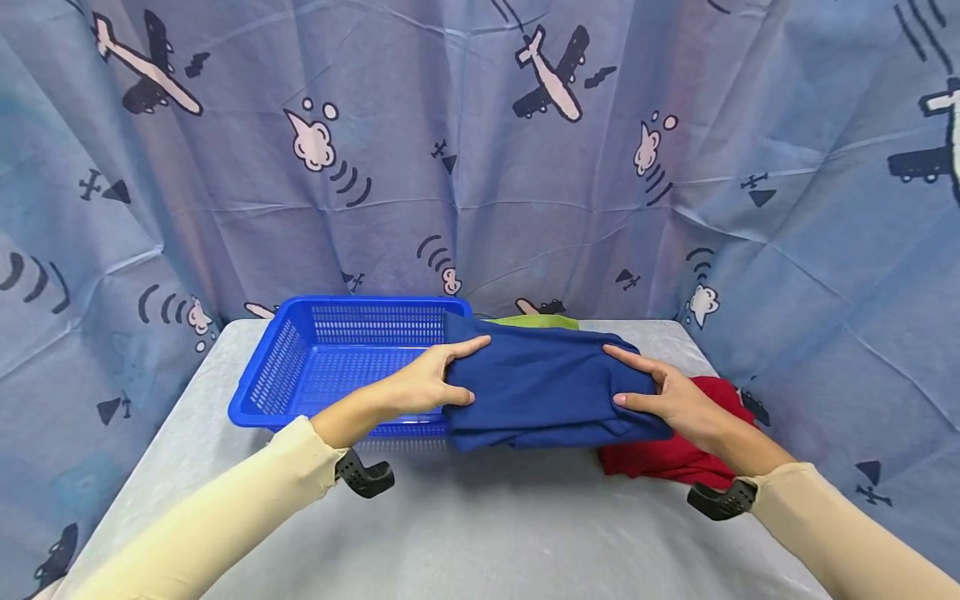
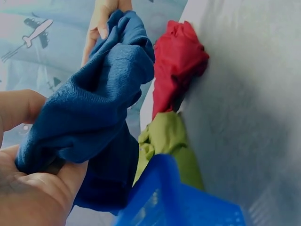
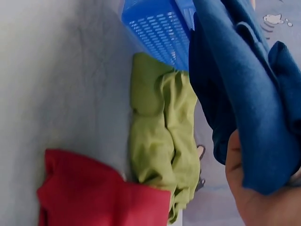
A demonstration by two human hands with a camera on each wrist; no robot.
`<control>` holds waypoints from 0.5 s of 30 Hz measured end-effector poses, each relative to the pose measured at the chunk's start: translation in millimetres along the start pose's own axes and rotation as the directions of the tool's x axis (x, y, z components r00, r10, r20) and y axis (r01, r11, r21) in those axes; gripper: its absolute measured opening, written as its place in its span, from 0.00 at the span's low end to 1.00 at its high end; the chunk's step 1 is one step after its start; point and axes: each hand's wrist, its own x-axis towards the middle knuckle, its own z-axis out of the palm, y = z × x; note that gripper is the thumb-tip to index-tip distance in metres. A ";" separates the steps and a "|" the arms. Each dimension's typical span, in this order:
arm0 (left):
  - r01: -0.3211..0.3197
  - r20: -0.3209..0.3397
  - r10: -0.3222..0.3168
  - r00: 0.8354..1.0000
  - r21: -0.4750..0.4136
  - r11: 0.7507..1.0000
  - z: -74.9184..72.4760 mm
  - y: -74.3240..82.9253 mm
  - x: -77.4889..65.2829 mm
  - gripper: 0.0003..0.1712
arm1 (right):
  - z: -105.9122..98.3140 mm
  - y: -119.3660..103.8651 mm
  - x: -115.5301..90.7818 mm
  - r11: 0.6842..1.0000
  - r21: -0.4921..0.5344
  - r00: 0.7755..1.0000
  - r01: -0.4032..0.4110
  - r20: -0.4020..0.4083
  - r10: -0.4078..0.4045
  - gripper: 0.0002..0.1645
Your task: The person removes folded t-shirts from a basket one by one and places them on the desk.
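A folded dark blue cloth [image 1: 547, 383] is held up above the table between both hands, its folds hanging loosely in the wrist views. My left hand [image 1: 423, 381] grips its left end, thumb in front along the near side and fingers at the far edge. At the opposite end my right hand [image 1: 675, 400] pinches the cloth the same way. The cloth overlaps the right side of a blue plastic basket [image 1: 255, 367] in the head view. Inside, the basket shows only its slotted walls and floor.
A crumpled red cloth [image 1: 667, 458] lies on the table at the right, partly behind my right hand. Beside the basket lies a yellow-green cloth [image 3: 150, 108], mostly hidden in the head view. A curtain with airplane prints [image 1: 480, 167] surrounds the grey-white table [image 1: 480, 533].
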 end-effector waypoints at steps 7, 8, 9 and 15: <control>0.020 0.020 -0.021 1.000 0.022 1.000 17.4 -3.9 6.5 0.50 | -6.9 13.0 -11.2 0.999 -0.032 1.000 -0.012 -0.019 0.012 0.44; 0.017 0.024 -0.018 1.000 0.029 0.999 19.9 -4.6 7.6 0.50 | -7.4 15.1 -12.4 0.999 -0.034 1.000 -0.015 -0.020 0.015 0.44; 0.015 0.029 -0.016 0.999 0.031 0.999 22.4 -5.2 8.6 0.50 | -7.9 17.4 -13.7 0.999 -0.040 1.000 -0.018 -0.022 0.018 0.44; 0.008 0.034 -0.010 0.999 0.054 0.998 37.5 -10.1 15.5 0.51 | -11.5 29.8 -21.7 0.996 -0.092 0.999 -0.013 -0.040 0.010 0.44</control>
